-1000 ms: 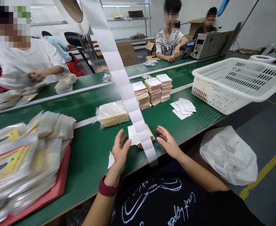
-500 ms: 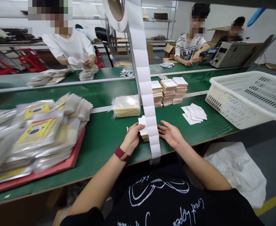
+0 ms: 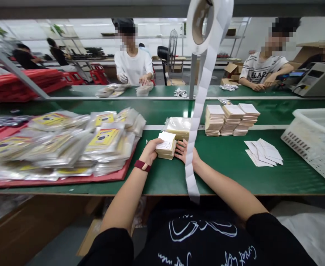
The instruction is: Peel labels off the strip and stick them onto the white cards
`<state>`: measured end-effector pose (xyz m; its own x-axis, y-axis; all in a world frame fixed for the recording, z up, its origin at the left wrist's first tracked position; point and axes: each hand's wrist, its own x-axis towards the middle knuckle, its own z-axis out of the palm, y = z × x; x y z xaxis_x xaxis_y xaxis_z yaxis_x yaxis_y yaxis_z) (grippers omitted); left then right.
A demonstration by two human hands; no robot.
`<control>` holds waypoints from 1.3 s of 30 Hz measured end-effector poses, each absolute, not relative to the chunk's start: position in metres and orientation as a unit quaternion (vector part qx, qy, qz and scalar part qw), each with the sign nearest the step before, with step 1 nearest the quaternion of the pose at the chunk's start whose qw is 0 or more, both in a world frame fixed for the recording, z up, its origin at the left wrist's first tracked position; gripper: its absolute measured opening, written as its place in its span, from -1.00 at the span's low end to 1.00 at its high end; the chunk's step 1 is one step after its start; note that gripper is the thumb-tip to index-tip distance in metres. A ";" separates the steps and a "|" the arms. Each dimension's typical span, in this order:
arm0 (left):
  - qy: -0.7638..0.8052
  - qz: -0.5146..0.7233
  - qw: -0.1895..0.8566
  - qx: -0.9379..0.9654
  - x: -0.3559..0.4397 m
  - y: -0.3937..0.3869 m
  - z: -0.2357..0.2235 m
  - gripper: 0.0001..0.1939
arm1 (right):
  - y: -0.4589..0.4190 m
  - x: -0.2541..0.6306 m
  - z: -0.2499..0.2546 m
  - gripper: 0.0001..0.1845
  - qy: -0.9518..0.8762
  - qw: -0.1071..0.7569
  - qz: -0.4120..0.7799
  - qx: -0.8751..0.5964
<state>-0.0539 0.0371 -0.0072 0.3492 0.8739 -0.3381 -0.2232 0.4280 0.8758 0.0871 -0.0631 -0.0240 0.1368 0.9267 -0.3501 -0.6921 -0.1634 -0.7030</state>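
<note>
Head view | I'm watching my left hand [image 3: 150, 150] gripping the card stack [image 3: 166, 147] over the tabletop [image 3: 162, 181] | my right hand [image 3: 182, 151] is reaching, fingers open, beside it | wrapped pack [image 3: 178, 125] is lying just behind

Single head-worn view, facing forward and down over both nearby forearms [image 3: 224, 184].
</note>
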 end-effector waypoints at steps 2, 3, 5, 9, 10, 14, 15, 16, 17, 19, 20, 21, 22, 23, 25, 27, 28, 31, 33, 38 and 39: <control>0.447 0.386 0.702 0.398 -0.069 0.047 -0.005 -0.71 | -0.050 0.079 -0.025 -0.78 -0.161 0.612 0.652 -0.419; 0.456 0.396 0.684 0.409 -0.076 0.050 -0.004 -0.68 | -0.046 0.077 -0.026 -0.78 -0.175 0.606 0.651 -0.423; 0.474 0.424 0.637 0.436 -0.087 0.049 -0.005 -0.58 | -0.042 0.077 -0.028 -0.78 -0.210 0.596 0.639 -0.439; 0.494 0.468 0.519 0.518 -0.095 0.026 -0.010 -0.20 | -0.039 0.084 -0.029 -0.76 -0.263 0.578 0.620 -0.461; 0.496 0.461 0.468 0.568 -0.094 0.017 -0.012 -0.09 | -0.038 0.086 -0.029 -0.76 -0.267 0.575 0.618 -0.465; 0.491 0.363 0.111 0.784 -0.084 -0.010 -0.019 0.07 | -0.034 0.089 -0.032 -0.79 -0.247 0.594 0.603 -0.471; 0.487 0.345 0.058 0.800 -0.082 -0.013 -0.020 0.00 | -0.033 0.090 -0.034 -0.79 -0.244 0.598 0.601 -0.471; 0.484 0.335 0.023 0.808 -0.080 -0.013 -0.022 -0.11 | -0.033 0.089 -0.036 -0.80 -0.244 0.599 0.601 -0.470; 0.480 0.330 0.000 0.813 -0.079 -0.013 -0.023 -0.23 | -0.033 0.089 -0.038 -0.80 -0.247 0.598 0.600 -0.471; 0.475 0.334 -0.022 0.814 -0.079 -0.009 -0.025 -0.44 | -0.034 0.090 -0.041 -0.81 -0.257 0.592 0.599 -0.474; 0.473 0.340 -0.024 0.812 -0.079 -0.007 -0.026 -0.51 | -0.034 0.090 -0.042 -0.81 -0.261 0.590 0.598 -0.477; 0.471 0.348 -0.021 0.810 -0.080 -0.004 -0.027 -0.56 | -0.034 0.090 -0.043 -0.82 -0.264 0.587 0.597 -0.479; 0.471 0.358 -0.015 0.806 -0.082 -0.002 -0.028 -0.59 | -0.034 0.091 -0.043 -0.82 -0.267 0.586 0.595 -0.481; 0.471 0.370 -0.006 0.801 -0.083 0.000 -0.029 -0.61 | -0.035 0.091 -0.044 -0.82 -0.270 0.585 0.594 -0.481; 0.470 0.395 0.022 0.789 -0.086 0.005 -0.030 -0.63 | -0.035 0.092 -0.045 -0.82 -0.279 0.586 0.592 -0.477; 0.469 0.422 0.063 0.774 -0.089 0.010 -0.030 -0.64 | -0.036 0.093 -0.045 -0.82 -0.291 0.585 0.588 -0.477; 0.469 0.435 0.086 0.764 -0.090 0.013 -0.030 -0.64 | -0.037 0.093 -0.046 -0.82 -0.297 0.584 0.584 -0.479; 0.476 0.471 0.146 0.728 -0.093 0.020 -0.028 -0.66 | -0.038 0.092 -0.045 -0.83 -0.312 0.580 0.572 -0.489; 0.475 0.495 0.183 0.704 -0.095 0.024 -0.027 -0.66 | -0.039 0.092 -0.045 -0.83 -0.317 0.581 0.564 -0.494; 0.463 0.509 0.281 0.669 -0.101 0.030 -0.022 -0.64 | -0.039 0.094 -0.045 -0.82 -0.329 0.597 0.517 -0.518; 0.461 0.508 0.285 0.670 -0.102 0.030 -0.021 -0.63 | -0.039 0.095 -0.045 -0.82 -0.331 0.603 0.503 -0.523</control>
